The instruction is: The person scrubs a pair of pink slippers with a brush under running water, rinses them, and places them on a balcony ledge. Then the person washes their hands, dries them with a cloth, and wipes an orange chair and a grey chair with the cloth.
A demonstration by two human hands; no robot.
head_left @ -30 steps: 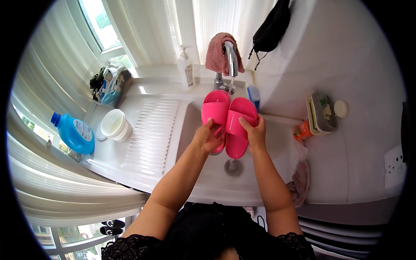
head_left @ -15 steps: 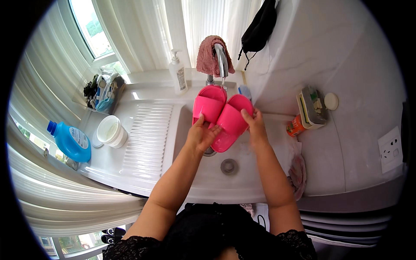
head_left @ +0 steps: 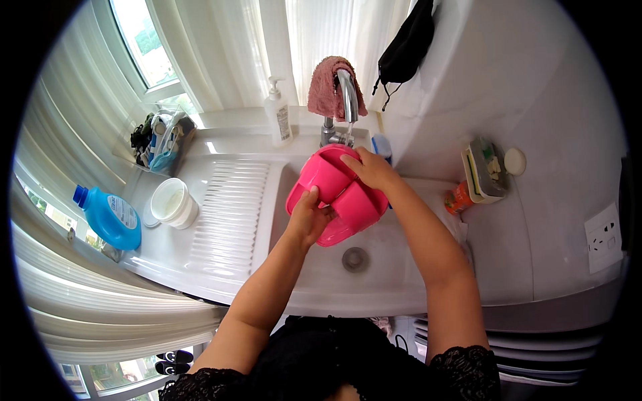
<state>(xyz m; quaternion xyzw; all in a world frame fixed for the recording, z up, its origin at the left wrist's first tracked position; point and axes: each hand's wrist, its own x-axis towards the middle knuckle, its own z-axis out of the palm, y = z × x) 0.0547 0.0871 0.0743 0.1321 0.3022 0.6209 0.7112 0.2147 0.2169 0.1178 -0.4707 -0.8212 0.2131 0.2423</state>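
Two pink slide slippers are held together above the white sink (head_left: 394,267), under the running chrome faucet (head_left: 349,100). The left slipper (head_left: 322,175) lies tilted against the right slipper (head_left: 362,208), their straps facing up. My left hand (head_left: 311,219) grips them from the near left side, thumb on the strap and the other fingers partly hidden underneath. At the far end, my right hand (head_left: 374,168) is closed on the slippers by the strap openings, just below the water. Below them shows the sink drain (head_left: 355,259).
A pink towel (head_left: 326,87) drapes over the faucet. Left of the basin are a ribbed drainboard (head_left: 231,214), white tub (head_left: 174,202), blue detergent bottle (head_left: 110,217) and pump bottle (head_left: 277,117). At right, a sponge holder (head_left: 485,170) stands beside an orange can (head_left: 458,197).
My right hand has moved from the right slipper's side up to the far end of the pair. The slippers have turned and overlap more; my left hand keeps its hold.
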